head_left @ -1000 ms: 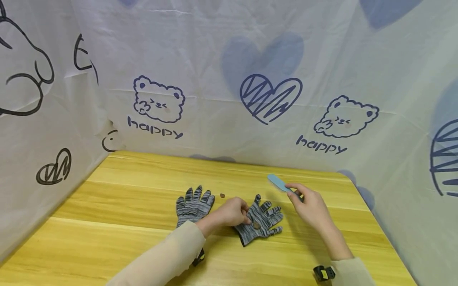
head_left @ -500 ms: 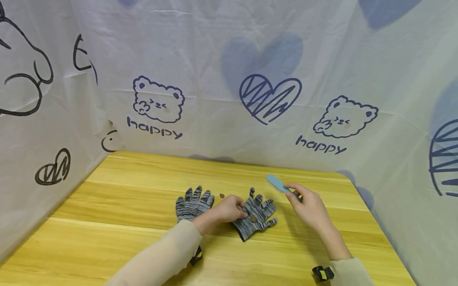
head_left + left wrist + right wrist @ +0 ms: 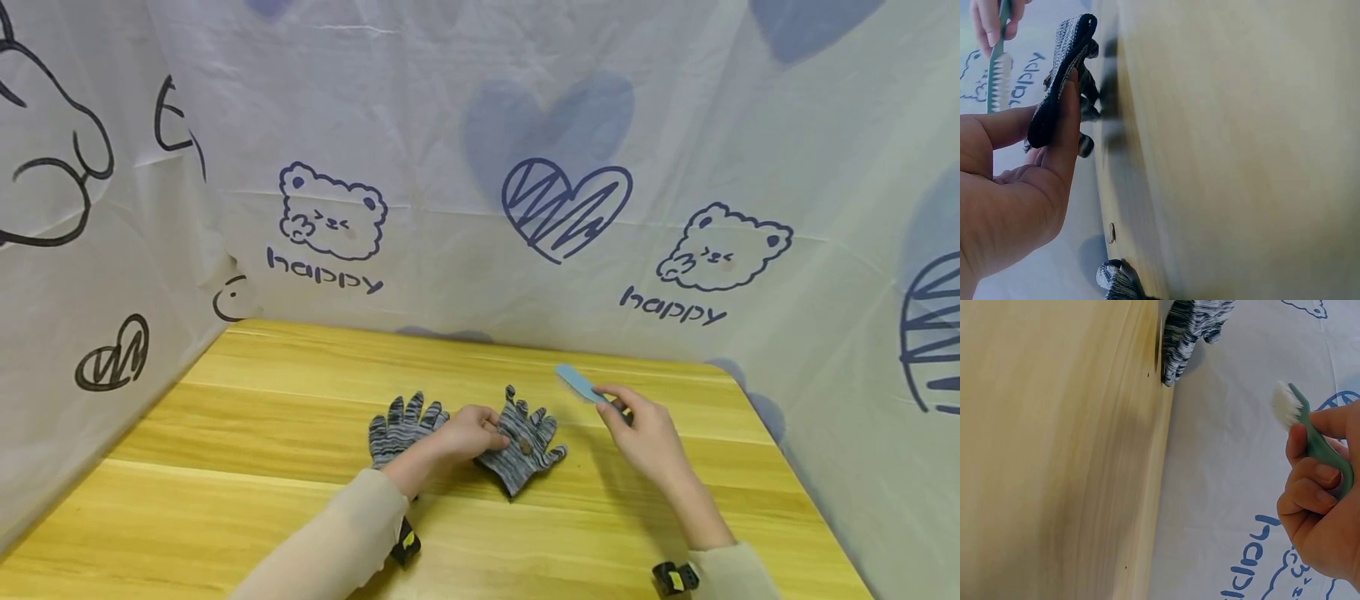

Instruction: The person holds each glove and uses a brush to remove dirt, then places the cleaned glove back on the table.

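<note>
My left hand (image 3: 467,432) pinches the cuff side of a grey-and-black knit glove (image 3: 516,473) between thumb and fingers. A brown patch (image 3: 526,446) shows on the glove's upper face. From the left wrist view, the glove's dark cuff opening (image 3: 1047,115) faces the camera, and the glove is held above the table. Off to the right, my right hand (image 3: 651,433) grips the handle of a blue-green brush (image 3: 576,382). White bristles (image 3: 1286,406) stand out along its head, which is raised apart from the glove.
A matching glove (image 3: 397,432) lies on the wooden table (image 3: 300,375) left of my left hand, partly covered by that arm. A small brown bit (image 3: 1112,232) sits on the table near it. A printed white cloth (image 3: 435,275) hangs behind the table.
My left hand has shifted left and slightly up in the head view, carrying the held glove along and turning it a little. The right hand and brush have barely moved.
</note>
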A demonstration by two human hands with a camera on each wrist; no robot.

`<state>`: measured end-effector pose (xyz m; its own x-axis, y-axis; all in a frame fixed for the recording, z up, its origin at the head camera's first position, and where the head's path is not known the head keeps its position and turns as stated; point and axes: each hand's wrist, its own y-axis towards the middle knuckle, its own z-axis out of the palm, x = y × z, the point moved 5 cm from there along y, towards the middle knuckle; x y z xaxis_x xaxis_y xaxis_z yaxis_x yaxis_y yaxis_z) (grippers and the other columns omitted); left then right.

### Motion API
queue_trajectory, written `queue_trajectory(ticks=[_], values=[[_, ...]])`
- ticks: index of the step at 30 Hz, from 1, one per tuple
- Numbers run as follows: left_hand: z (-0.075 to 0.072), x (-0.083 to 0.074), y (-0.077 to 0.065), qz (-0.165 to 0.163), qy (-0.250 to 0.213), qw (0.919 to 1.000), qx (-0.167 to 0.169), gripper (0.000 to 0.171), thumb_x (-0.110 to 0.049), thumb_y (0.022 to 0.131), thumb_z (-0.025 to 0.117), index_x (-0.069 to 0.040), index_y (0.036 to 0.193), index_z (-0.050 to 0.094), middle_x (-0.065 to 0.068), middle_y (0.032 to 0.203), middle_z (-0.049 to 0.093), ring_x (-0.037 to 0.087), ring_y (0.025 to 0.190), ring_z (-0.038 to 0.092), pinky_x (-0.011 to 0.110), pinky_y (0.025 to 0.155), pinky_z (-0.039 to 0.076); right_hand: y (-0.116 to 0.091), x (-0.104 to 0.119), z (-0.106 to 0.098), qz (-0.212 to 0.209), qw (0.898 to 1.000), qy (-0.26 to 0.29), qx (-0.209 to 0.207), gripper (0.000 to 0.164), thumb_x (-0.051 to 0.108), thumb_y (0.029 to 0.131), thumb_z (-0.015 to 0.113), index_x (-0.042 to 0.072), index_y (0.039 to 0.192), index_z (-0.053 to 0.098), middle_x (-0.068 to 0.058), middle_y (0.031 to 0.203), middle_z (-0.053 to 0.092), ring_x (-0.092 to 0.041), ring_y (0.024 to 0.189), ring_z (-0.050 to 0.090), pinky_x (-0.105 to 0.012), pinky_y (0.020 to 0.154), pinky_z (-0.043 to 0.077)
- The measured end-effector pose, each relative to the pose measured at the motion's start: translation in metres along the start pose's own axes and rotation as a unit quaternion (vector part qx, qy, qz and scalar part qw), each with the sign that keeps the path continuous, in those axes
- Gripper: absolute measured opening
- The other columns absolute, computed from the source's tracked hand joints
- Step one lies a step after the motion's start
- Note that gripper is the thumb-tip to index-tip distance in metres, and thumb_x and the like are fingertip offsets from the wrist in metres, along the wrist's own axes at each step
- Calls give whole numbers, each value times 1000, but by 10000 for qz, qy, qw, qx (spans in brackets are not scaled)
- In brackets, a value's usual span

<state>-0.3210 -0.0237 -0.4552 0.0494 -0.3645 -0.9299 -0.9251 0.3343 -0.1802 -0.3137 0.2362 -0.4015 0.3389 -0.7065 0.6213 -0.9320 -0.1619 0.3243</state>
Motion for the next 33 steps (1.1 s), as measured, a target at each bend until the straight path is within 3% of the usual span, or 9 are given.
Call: queue_trajectory(ticks=[3, 8, 9, 12, 15, 16, 19, 23, 33], values=[[-3, -1, -2, 134, -311, 9994, 6, 28, -4, 99, 68, 8, 122, 58, 6, 89, 62, 14, 77, 55, 28, 71, 46, 1, 2, 0, -28, 9998, 180, -120, 29, 21, 107, 61, 13, 134, 68, -5, 89, 64, -15, 58, 48, -26, 47, 41], [-7, 1, -4, 250, -889, 9957, 4, 15, -5, 101, 65, -1, 106, 52, -2, 71, 45, 12, 65, 40, 27, 62, 33, 0, 9, 1, -208, 9978, 506, -366, 27, 20, 107, 62, 13, 132, 69, -6, 89, 63, -13, 56, 46, -26, 46, 39], [-8, 2, -5, 268, -962, 9950, -9, 16, -6, 101, 65, -2, 105, 50, -2, 70, 41, 13, 65, 37, 29, 63, 30, 0, 11, 1, -264, 9971, 567, -427, 27, 20, 107, 62, 13, 132, 69, -6, 89, 63, -12, 55, 46, -25, 45, 39], [-12, 3, -5, 318, -1032, 9940, -160, 18, -10, 102, 65, -4, 105, 49, -3, 79, 52, 11, 73, 44, 30, 68, 34, -1, 15, 1, -475, 9941, 755, -625, 26, 17, 106, 63, 13, 130, 70, -6, 88, 63, -10, 53, 44, -24, 44, 38], [-17, 1, -8, 524, -1143, 9916, -304, 19, -12, 103, 64, -5, 101, 46, -2, 78, 49, 12, 69, 40, 31, 67, 32, -3, 19, 3, -743, 9891, 950, -839, 25, 13, 105, 64, 12, 129, 70, -6, 86, 63, -8, 52, 44, -24, 42, 38], [-18, 1, -9, 593, -1215, 9901, -365, 20, -11, 103, 64, -6, 100, 45, -3, 76, 48, 12, 67, 39, 30, 66, 32, -4, 21, 3, -829, 9872, 1019, -901, 25, 11, 104, 65, 11, 129, 71, -6, 85, 64, -7, 52, 44, -23, 42, 38], [-21, -3, -13, 824, -1702, 9809, -449, 24, -8, 103, 61, -7, 94, 39, -3, 67, 30, 13, 59, 25, 29, 61, 26, -8, 27, 5, -1084, 9811, 1202, -1060, 26, 6, 102, 66, 10, 128, 71, -6, 83, 64, -6, 52, 43, -22, 41, 37], [-26, -7, -17, 968, -2242, 9678, -608, 25, -5, 103, 61, -7, 93, 38, -4, 66, 29, 13, 59, 25, 26, 60, 26, -14, 45, 5, -1382, 9730, 1353, -1263, 29, -5, 98, 66, 3, 126, 71, -8, 80, 65, -3, 51, 40, -20, 40, 35], [-36, -17, -23, 924, -2314, 9659, -705, 19, -10, 104, 62, -7, 105, 43, -4, 67, 32, 12, 59, 27, 26, 60, 27, -23, 60, 13, -2273, 9522, 1293, -1579, 38, -14, 90, 69, 2, 125, 71, -3, 80, 64, -3, 53, 42, -17, 41, 34]])
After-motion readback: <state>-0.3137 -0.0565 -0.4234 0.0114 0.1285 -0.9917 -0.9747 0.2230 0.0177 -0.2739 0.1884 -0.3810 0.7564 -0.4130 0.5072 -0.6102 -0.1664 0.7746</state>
